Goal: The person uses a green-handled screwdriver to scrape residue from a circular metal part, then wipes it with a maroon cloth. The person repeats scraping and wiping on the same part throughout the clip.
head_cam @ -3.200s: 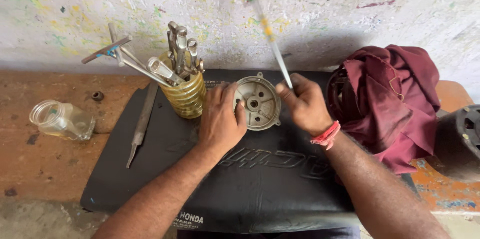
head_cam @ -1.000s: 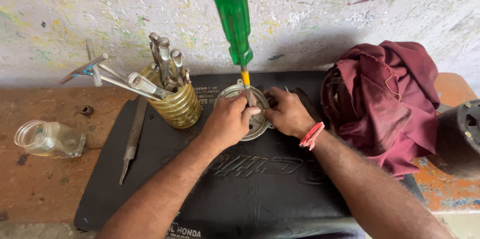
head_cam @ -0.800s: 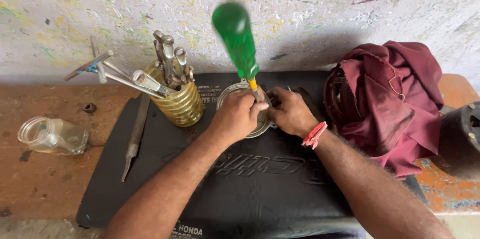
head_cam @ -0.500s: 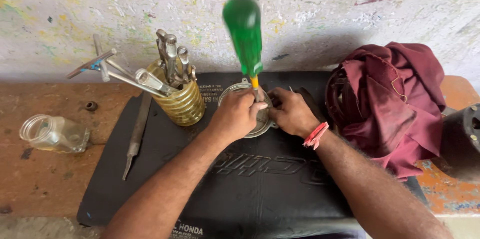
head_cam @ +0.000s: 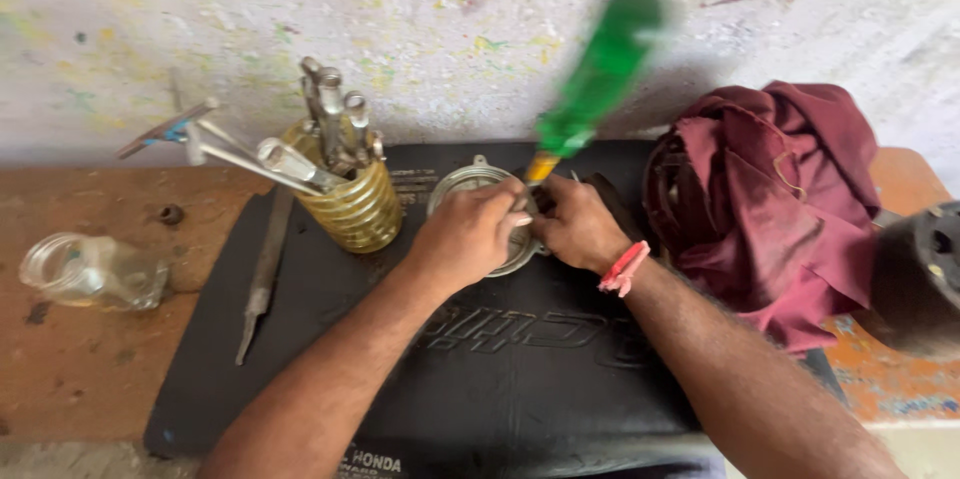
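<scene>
A round grey metal part [head_cam: 468, 182] lies on a black mat [head_cam: 520, 379] near the wall. My left hand [head_cam: 465, 234] is clamped over its near side and covers most of it. My right hand [head_cam: 577, 226] presses in beside the left, fingers closed around the lower shaft of a screwdriver. The screwdriver's green handle [head_cam: 600, 69] sticks up above both hands, tilted to the right and blurred by motion. Its tip is hidden between my fingers at the metal part. A red band circles my right wrist.
A yellow ribbed cup [head_cam: 360, 207] full of metal tools stands left of the hands. A long metal file [head_cam: 262, 279] lies at the mat's left edge. A clear jar [head_cam: 95, 272] rests on the wooden bench. A maroon cloth [head_cam: 770, 199] and a dark round part [head_cam: 920, 274] sit at the right.
The green handle has swung from upright, leaning slightly left, to leaning right. Both hands have stayed on the round metal part.
</scene>
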